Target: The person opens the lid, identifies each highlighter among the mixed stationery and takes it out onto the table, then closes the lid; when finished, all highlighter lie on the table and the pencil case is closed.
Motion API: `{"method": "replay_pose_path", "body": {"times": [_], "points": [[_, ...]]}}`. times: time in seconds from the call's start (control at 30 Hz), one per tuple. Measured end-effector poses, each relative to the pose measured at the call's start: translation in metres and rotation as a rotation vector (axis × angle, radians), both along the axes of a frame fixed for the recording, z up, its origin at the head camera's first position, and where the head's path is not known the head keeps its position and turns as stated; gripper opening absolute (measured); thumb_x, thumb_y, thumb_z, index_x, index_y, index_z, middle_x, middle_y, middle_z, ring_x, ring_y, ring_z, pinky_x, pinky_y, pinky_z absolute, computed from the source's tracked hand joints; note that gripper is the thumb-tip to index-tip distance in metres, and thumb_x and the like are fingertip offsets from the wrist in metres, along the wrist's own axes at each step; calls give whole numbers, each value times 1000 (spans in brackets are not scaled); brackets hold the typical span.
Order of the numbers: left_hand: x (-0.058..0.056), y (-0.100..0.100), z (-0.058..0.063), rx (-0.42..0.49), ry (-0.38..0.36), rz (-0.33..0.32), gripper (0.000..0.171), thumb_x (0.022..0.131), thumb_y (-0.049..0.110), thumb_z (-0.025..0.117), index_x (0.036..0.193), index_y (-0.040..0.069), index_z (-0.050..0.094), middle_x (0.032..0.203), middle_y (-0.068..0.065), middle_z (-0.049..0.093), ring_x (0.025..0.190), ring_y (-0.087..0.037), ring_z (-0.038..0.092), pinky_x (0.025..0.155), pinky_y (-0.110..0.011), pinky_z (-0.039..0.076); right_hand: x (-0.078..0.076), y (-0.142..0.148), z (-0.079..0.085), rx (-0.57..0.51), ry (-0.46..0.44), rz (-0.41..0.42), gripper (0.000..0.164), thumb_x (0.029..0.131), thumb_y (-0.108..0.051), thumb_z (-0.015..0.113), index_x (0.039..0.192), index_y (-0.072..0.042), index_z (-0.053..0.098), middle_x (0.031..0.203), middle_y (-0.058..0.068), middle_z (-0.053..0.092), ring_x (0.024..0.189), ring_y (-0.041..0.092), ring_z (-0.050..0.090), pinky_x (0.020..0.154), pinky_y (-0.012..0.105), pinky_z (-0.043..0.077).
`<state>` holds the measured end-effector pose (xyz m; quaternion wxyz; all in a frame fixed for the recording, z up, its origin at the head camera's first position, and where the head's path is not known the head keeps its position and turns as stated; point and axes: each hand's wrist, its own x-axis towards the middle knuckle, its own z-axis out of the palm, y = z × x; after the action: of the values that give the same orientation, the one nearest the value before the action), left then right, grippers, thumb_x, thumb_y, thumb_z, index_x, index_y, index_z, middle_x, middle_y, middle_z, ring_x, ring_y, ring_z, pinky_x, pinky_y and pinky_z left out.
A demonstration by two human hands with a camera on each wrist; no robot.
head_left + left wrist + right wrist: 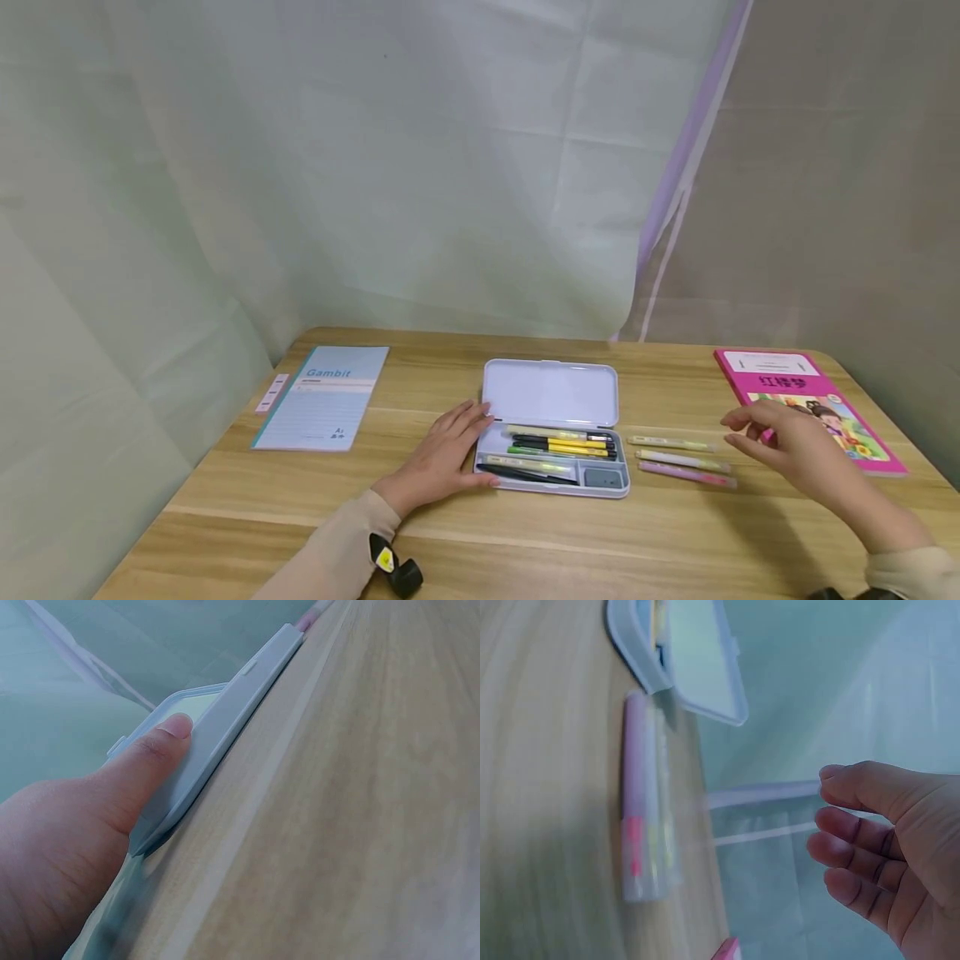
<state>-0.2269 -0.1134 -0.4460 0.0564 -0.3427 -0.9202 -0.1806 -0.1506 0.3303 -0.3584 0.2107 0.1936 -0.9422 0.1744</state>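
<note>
A white pencil case (pixel 555 491) lies on the table with its lid (pixel 551 392) raised. Inside are several pens and yellow pencils (pixel 577 450), a black pen (pixel 525 475), and a grey block (pixel 602 477) in the small front-right compartment. My left hand (pixel 442 458) rests along the case's left end, fingers nearly straight by the hinge corner. Its thumb (pixel 157 754) presses the front wall. Three slim pens lie right of the case: a pale yellow one (pixel 671 443), a white one (pixel 682 461) and a pink one (pixel 686 474). My right hand (pixel 787 442) hovers right of them, fingers loosely bent, holding nothing.
A blue-white notebook (pixel 322 400) lies on the left of the table, with a small pale strip (pixel 272 393) beside it. At the right lies a pink picture-covered book (pixel 813 417), partly behind my right hand. Pale curtains (pixel 450 167) hang behind the wooden table (pixel 525 542).
</note>
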Motion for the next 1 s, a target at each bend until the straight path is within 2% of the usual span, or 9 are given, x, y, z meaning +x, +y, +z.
{"method": "replay_pose_path", "body": {"times": [0.3,0.47,0.7,1.0], "points": [[-1,0,0,-5,11,-3,90,78,64,65,146,11,40,158,-6,30,146,-33,25,117,-54,25,-1,-12,15,-53,-42,-17,13,83,-10,74,94,-15,69,76,-16,57,66,-8,46,52,17,41],[-2,0,-2,-14,17,-2,90,78,64,66,146,11,40,158,-6,29,146,-33,25,117,-53,25,-2,-22,20,-42,-14,8,14,82,-10,75,94,-17,69,78,-16,59,68,-9,47,54,17,43],[-2,-1,-3,-3,15,-4,90,78,65,65,146,11,40,158,-6,29,146,-33,25,117,-54,25,-9,-40,20,-74,-6,43,14,82,-10,74,93,-18,69,83,-12,64,69,-8,49,55,17,45],[-2,0,-3,-1,10,-2,91,78,66,64,146,11,40,158,-6,29,146,-33,25,117,-54,24,-22,-66,17,-111,-54,109,13,83,-7,73,93,-14,70,85,-5,67,71,-7,49,56,17,47]]}}
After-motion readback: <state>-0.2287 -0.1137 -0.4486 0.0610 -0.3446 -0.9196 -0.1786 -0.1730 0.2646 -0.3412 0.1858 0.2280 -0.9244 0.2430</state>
